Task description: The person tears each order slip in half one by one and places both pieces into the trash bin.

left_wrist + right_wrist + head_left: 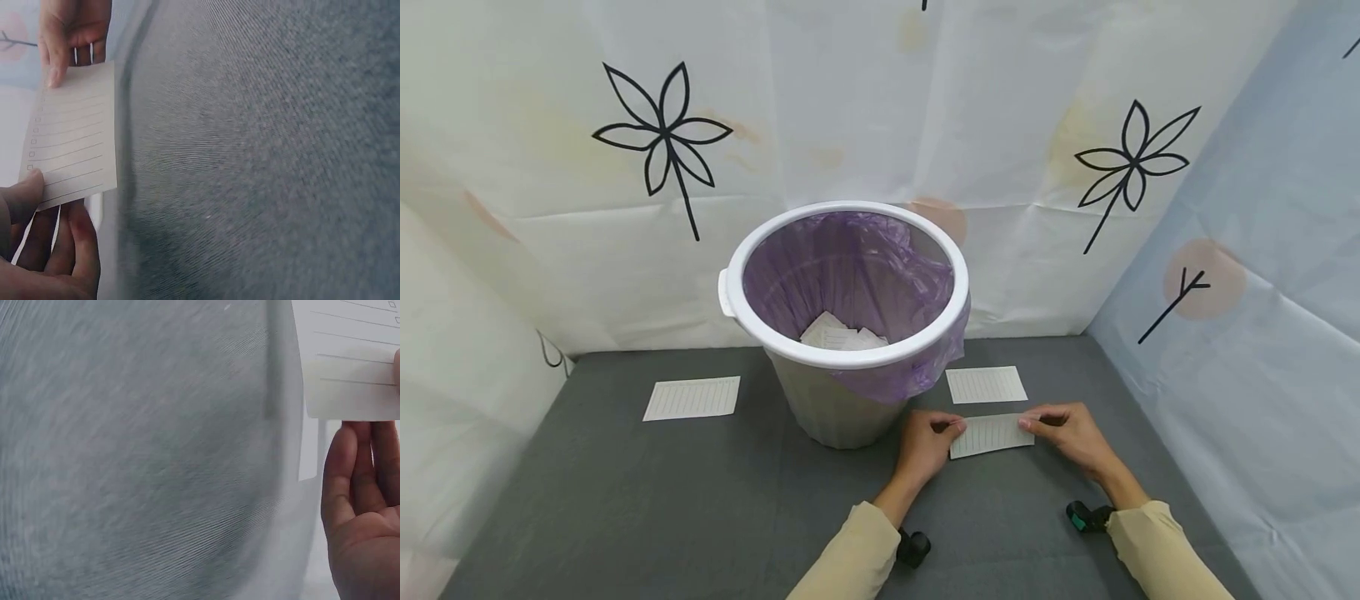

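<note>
- In the head view, held taut between both hands: a white paper slip (992, 437), printed with thin ruled lines; just to the right of the bin (816, 400) and over the dark grey surface (700, 508).
- Thumbs and fingertips brought together on the short ends, left hand (922, 446) pinching the left end, right hand (1073, 433) the right.
- In this view too: a purple bag (887, 379) lining the white-rimmed bin, with loose paper pieces (842, 337) inside; a lined far sheet (987, 385) lying just beyond the slip, a lined left sheet (691, 398) lying left of the bin; black flower drawings (664, 133) on the cloth wall (850, 92) behind. Print too small to read beyond the lines.
- In the left wrist view, both hands on the slip again, thumbs on its printed face, fingers behind or beneath. Shown here, yet lost in the head view: a column of small square boxes along one long edge, one at the start of each line.
- In the right wrist view, just one end of the slip, with two boxes near the corner; right thumb mostly cut off by the frame, other fingers bent beneath the paper.
</note>
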Tool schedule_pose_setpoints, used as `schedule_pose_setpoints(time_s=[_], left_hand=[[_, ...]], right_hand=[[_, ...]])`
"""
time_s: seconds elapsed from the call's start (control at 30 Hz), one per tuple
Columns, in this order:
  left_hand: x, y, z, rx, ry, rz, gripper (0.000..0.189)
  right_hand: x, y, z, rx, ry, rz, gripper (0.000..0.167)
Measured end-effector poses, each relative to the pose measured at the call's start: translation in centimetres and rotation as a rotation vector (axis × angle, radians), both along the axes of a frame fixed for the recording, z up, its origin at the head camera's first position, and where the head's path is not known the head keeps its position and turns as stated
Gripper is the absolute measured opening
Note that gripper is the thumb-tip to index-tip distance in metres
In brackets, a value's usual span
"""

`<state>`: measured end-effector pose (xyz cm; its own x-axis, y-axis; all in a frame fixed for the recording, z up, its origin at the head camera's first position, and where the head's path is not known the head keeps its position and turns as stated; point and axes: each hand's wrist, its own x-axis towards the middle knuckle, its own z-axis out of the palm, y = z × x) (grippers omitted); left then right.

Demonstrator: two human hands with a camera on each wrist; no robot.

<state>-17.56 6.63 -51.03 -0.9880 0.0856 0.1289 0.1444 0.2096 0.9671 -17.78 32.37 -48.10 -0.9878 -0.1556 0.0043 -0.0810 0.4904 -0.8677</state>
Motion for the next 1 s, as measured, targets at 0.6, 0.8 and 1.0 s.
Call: schedule_pose_setpoints(time_s=[0.6, 0.8, 1.0], left_hand=[[3.5, -4.1, 4.7, 0.006, 0.062, 0.015, 0.008], [4.4, -6.0, 6.1, -0.042, 0.105, 0.021, 0.006], [5.2, -8.0, 7.4, -0.049, 0.102, 0.022, 0.007]], right_hand=[[2.5, -4.2, 3.4, -0.116, 0.055, 0.024, 0.014], [3.2, -5.8, 4.1, -0.146, 0.088, 0.036, 0.010], [3.7, -7.5, 4.8, -0.190, 0.107, 0.088, 0.007]])
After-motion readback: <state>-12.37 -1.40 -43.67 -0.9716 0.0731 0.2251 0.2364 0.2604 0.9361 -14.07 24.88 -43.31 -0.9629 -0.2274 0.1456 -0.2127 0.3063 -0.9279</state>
